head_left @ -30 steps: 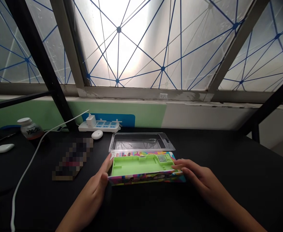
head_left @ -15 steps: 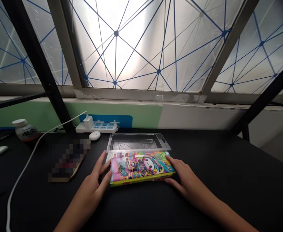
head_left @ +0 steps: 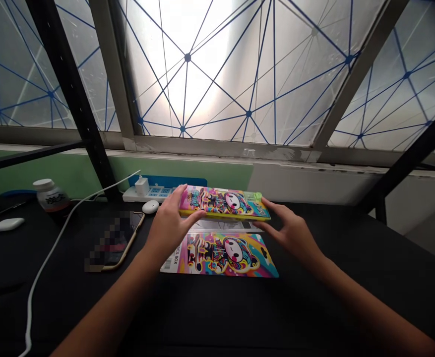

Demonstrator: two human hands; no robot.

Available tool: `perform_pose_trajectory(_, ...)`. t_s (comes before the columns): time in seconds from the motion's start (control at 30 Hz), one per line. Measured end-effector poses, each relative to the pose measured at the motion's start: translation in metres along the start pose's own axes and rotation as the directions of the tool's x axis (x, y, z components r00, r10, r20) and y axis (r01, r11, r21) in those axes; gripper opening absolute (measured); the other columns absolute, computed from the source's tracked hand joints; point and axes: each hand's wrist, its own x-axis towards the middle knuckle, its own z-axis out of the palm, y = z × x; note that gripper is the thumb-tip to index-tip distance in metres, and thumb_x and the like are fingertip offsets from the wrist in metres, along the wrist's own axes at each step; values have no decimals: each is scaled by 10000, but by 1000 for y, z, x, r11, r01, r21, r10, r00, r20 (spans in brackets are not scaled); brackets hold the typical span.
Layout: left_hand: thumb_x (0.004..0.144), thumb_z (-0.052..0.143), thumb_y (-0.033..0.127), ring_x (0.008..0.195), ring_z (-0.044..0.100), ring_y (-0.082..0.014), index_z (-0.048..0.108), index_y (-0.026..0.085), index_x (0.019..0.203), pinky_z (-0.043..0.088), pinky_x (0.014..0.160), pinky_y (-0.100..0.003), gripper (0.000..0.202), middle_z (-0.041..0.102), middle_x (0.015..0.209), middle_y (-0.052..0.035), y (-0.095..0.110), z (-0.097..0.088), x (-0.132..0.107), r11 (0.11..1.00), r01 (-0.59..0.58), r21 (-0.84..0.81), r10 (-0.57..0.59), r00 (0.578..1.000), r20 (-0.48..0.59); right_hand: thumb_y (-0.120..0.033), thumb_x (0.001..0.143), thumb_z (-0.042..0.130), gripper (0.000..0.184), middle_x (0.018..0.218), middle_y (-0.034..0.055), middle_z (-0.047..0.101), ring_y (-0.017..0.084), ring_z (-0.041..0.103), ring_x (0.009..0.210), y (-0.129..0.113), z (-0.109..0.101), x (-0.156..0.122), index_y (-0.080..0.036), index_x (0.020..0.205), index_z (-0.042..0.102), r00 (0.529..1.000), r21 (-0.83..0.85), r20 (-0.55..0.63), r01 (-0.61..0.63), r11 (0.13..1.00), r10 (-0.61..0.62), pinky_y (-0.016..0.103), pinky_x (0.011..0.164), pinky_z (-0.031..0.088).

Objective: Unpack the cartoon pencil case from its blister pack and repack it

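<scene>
A colourful cartoon-printed pencil box (head_left: 222,202) is lifted above the black table (head_left: 351,277), held level by both ends. My left hand (head_left: 170,225) grips its left end with thumb and fingers closed on it. My right hand (head_left: 291,230) holds its right end with fingers curled against the edge. Beneath the box a printed card insert (head_left: 220,255) with the same cartoon lies flat on the table. The clear plastic cover (head_left: 224,225) shows only as a strip behind the card, mostly hidden by the box.
A phone (head_left: 115,243) lies left of the card. Farther back sit a white power strip (head_left: 148,192) with a plug, a small white oval case (head_left: 150,207), a bottle (head_left: 51,198) and a white object (head_left: 8,224). A white cable (head_left: 49,258) crosses the left side.
The open box was closed, then lifted off the table and moved away from me. The printed card that lay under it is uncovered.
</scene>
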Motion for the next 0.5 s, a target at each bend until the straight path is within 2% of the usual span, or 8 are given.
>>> perform_pose_trajectory(0.1,925,606,512,1371,469,-306,455,176,1445,377,1124,-434,637,520,1471,-148,-18,15,13,996,-54,71,55,998,-6,-492,895,634,633,1277,171,661,329,630,1148,12,22,18,-139,1412,537,1000,21,31,4,1000,-5,480,964,520)
perform_pose_trajectory(0.17,950,550,521,1388,440,-324,447,157,1456,366,1118,-469,632,512,1475,-172,-32,24,9,984,-28,175,12,996,93,-495,918,601,608,1272,181,666,329,623,1162,20,41,16,-123,1396,551,994,5,108,28,1000,-28,490,981,509)
perform_pose_trajectory(0.27,969,476,531,1434,359,-386,460,165,1464,354,1092,-557,616,456,1517,-204,-47,33,-2,935,20,353,-133,945,298,-499,969,513,576,1413,187,577,332,519,1311,28,62,3,-143,1422,526,960,-40,269,93,995,-79,515,1056,450)
perform_pose_trajectory(0.33,987,409,526,1468,279,-409,473,174,1464,329,1087,-608,595,387,1560,-207,-50,35,-7,901,20,434,-192,915,356,-513,977,490,613,1534,191,440,344,384,1422,28,68,-4,-160,1477,457,934,-100,346,128,987,-86,551,1100,389)
perform_pose_trajectory(0.37,994,382,521,1481,243,-415,480,169,1460,310,1090,-631,592,350,1579,-207,-49,36,-8,888,9,460,-196,912,360,-522,974,490,638,1574,200,370,355,320,1457,26,68,-6,-161,1496,425,929,-146,362,136,980,-75,579,1111,357)
perform_pose_trajectory(0.43,1001,358,517,1494,194,-420,486,148,1459,268,1100,-666,602,303,1600,-209,-44,38,-7,872,-24,489,-172,920,352,-520,975,486,654,1612,226,265,370,227,1491,18,64,-7,-145,1504,402,936,-235,345,153,960,-64,627,1119,303)
perform_pose_trajectory(0.5,1011,332,508,1500,182,-409,457,134,1479,238,1113,-674,612,268,1613,-207,-36,42,-3,870,-46,491,-137,934,329,-485,992,467,608,1617,250,228,367,199,1499,6,57,-7,-113,1472,436,945,-261,301,211,942,-129,638,1130,265)
